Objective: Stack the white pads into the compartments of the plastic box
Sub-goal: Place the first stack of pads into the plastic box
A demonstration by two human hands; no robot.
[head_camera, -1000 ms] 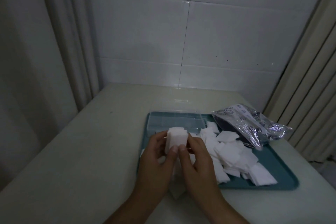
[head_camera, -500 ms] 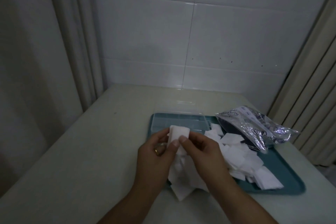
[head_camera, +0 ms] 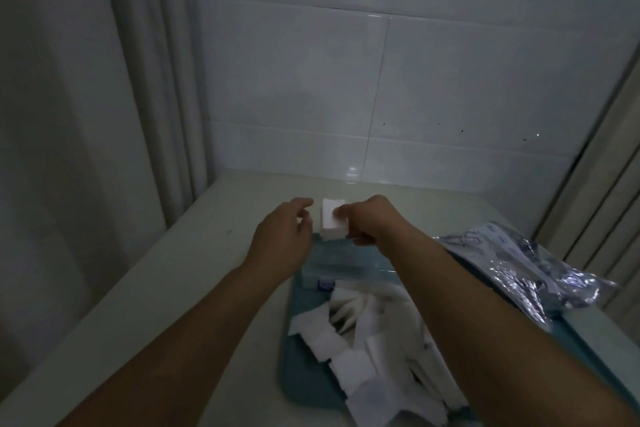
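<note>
Loose pads (head_camera: 349,350) heaped in tray (head_camera: 294,388); box (head_camera: 343,262) beyond.

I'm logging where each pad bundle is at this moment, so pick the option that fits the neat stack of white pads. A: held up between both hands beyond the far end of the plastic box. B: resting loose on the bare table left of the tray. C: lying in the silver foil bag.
A: the stack of white pads sits between the left hand and right hand, raised past the plastic box.
</note>
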